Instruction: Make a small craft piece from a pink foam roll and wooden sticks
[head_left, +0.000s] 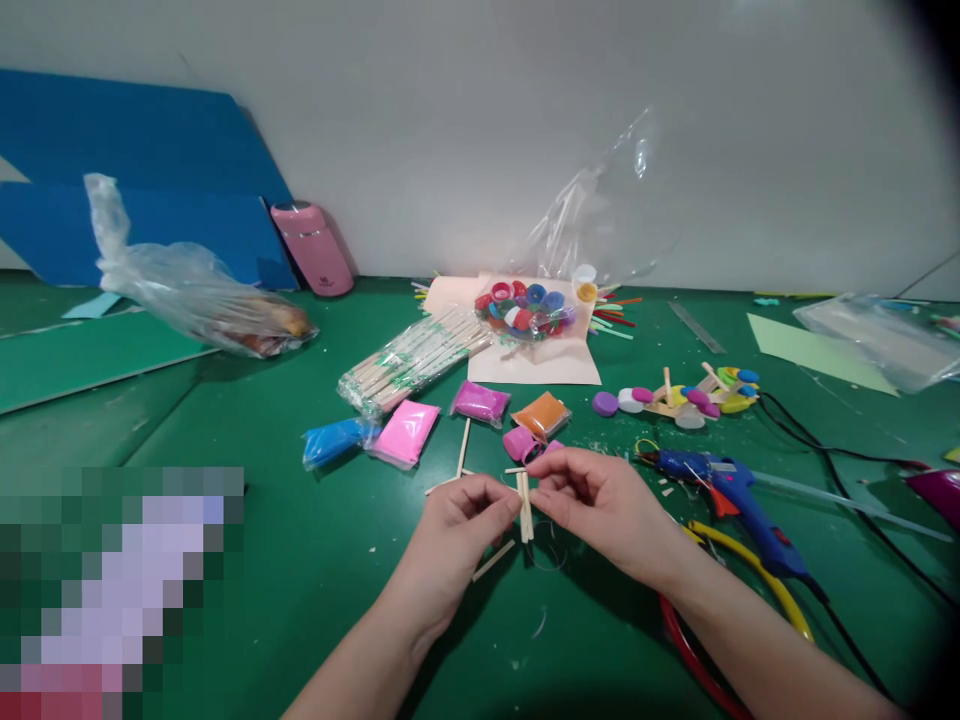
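My left hand (463, 522) pinches a small bundle of short wooden sticks (526, 518), held upright over the table. From the other side, my right hand (606, 502) has its thumb and fingers closed at the bundle's upper end, where a short crosspiece (515, 470) lies across the top. Its fingertips partly hide the joint. Behind my left hand lies a longer loose stick (464, 447), and a cut stick (493, 561) rests just below that hand. A blue glue gun (750, 500) lies to the right of my right hand.
Coloured clay packets (405, 434) and a bag of wooden sticks (412, 360) lie behind my hands. Farther back is a bag of bottle caps (525, 310). A bottle-cap model (686, 400), black cable (814, 440) and yellow tube (772, 572) lie right. A pink flask (315, 250) stands back left.
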